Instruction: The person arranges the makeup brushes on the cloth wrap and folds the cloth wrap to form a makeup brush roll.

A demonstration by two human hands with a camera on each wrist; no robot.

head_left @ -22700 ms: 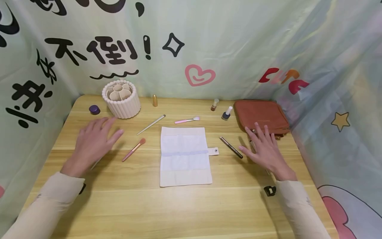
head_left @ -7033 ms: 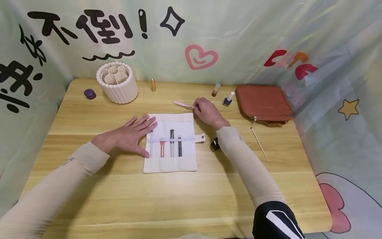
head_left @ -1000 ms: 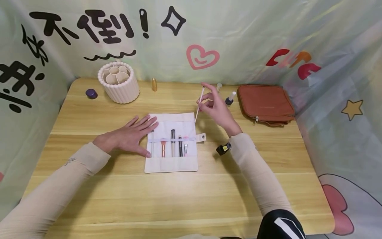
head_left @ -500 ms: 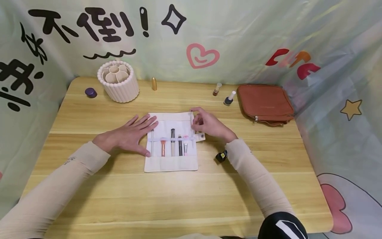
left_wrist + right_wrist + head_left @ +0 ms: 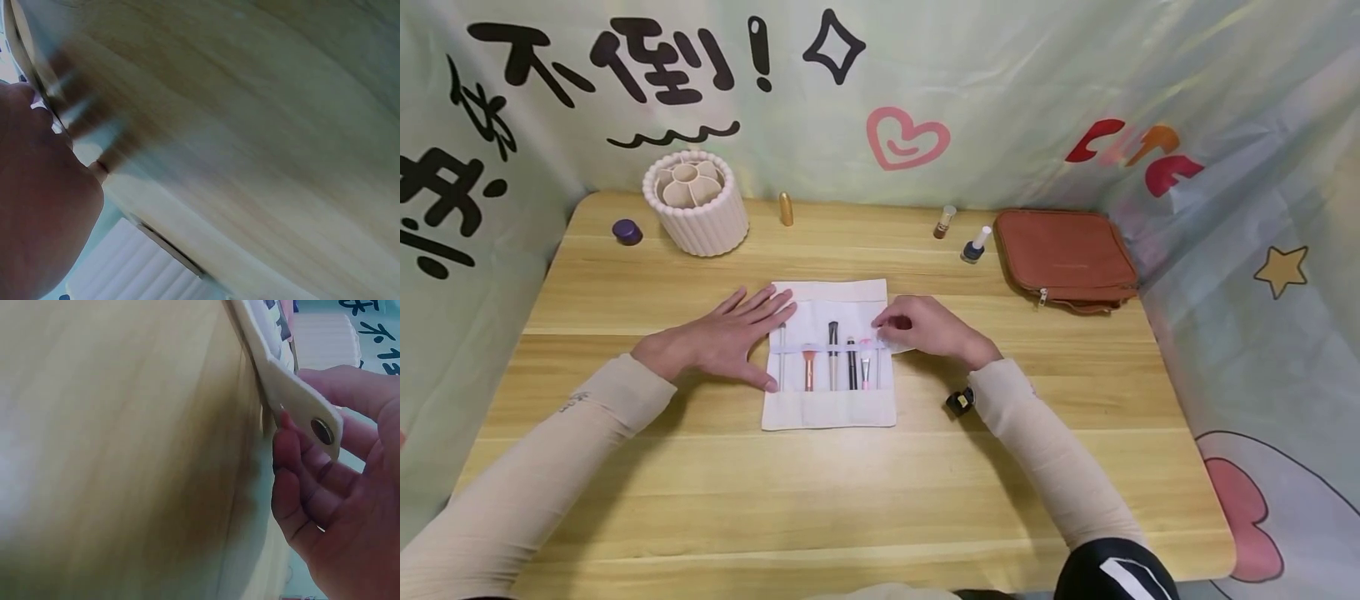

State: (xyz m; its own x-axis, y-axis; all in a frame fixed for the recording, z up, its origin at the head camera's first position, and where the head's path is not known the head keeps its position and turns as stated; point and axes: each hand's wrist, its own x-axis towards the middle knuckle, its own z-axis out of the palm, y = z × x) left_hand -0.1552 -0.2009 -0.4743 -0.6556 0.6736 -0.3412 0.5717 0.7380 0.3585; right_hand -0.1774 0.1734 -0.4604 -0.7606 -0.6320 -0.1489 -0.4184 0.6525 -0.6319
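A white fabric brush roll (image 5: 827, 412) lies unrolled on the table. Makeup brushes stand in its slots, among them a pink-handled brush (image 5: 808, 371) and a dark-tufted brush (image 5: 832, 354). My left hand (image 5: 718, 337) rests spread on the roll's left edge. At the right edge, my right hand (image 5: 928, 329) pinches the upper end of a thin white brush (image 5: 879, 367), whose lower part is in the rightmost slot. In the right wrist view, the roll's snap flap (image 5: 306, 409) lies against the right hand's fingers; the brush is hidden there.
A ribbed white holder (image 5: 700, 229), a purple cap (image 5: 627, 232) and a gold tube (image 5: 786, 209) stand at the back left. Toward the back right are a small bottle (image 5: 944, 222), a dark nail polish bottle (image 5: 976, 246) and a brown zipped pouch (image 5: 1067, 254).
Over the last second, the right hand has brought the thin white brush from behind the roll down into its rightmost slot. Earlier, several brushes lay loose on the table. The left hand stays put lately.
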